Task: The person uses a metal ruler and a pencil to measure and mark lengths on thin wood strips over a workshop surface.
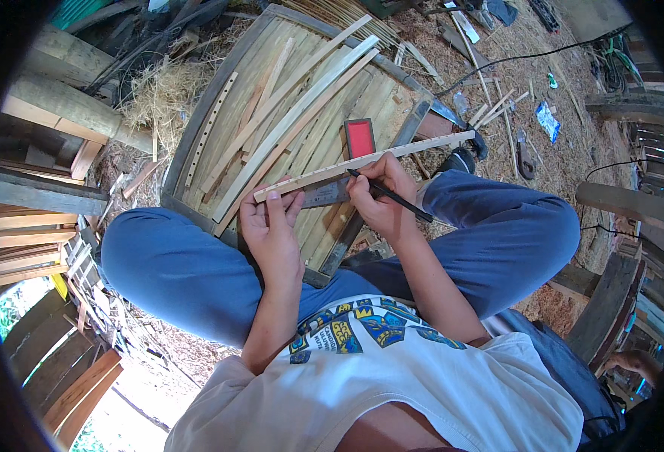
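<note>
My left hand (273,226) holds the near end of a long narrow wooden strip (416,148), thumb on top and fingers below. Small marks or holes run along the strip. In my right hand (382,195) is a black pen or marker (402,202), its tip at the strip's edge. A metal ruler or square (325,194) with graduations lies under the strip, between my hands. Just beyond the strip, a red-faced block with a dark frame (359,138) rests on the wooden panel (323,133).
Several loose wooden strips (309,107) and a strip with holes (211,129) lie on the panel. A handsaw (524,158), offcuts and a cable (512,59) are on the shavings-covered ground at right. Timber beams (55,113) stand at left. Another person's arm (634,361) shows at lower right.
</note>
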A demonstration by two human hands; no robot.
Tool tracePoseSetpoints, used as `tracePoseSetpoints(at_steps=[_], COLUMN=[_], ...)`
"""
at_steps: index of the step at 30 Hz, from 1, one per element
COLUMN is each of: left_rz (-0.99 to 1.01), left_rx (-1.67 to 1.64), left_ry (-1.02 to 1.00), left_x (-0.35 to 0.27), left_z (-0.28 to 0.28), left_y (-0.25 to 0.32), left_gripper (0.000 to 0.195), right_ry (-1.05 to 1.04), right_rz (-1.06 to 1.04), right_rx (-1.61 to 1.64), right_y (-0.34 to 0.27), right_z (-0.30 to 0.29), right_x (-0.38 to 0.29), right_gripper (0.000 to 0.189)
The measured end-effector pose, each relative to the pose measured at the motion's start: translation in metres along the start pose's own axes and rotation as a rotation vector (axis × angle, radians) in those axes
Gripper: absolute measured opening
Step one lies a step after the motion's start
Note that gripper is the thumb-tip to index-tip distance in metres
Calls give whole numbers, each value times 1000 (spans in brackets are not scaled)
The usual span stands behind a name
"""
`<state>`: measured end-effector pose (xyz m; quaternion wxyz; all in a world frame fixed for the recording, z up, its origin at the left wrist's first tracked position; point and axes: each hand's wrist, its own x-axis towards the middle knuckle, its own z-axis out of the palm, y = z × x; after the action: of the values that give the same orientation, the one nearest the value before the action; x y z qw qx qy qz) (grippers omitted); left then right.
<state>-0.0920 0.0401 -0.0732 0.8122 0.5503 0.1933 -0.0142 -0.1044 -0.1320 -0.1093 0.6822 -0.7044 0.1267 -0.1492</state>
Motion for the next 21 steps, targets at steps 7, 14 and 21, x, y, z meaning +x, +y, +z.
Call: tracePoseSetpoints(at_steps=[7,14,21], left_rz=[-13,-13,-9], left_rx=[-4,-5,-7], left_ry=[6,6,7], left_x=[0,0,0], left_z=[1,1,1], left_y=[2,2,2], left_gripper=[19,18,19], right_ry=[-27,-7,15], right_rz=[53,7,65], right_rx=[14,12,113], right_y=[-2,-2,-11], right_z=[-1,0,-1], right_x=[0,1,-1], right_gripper=[17,16,16])
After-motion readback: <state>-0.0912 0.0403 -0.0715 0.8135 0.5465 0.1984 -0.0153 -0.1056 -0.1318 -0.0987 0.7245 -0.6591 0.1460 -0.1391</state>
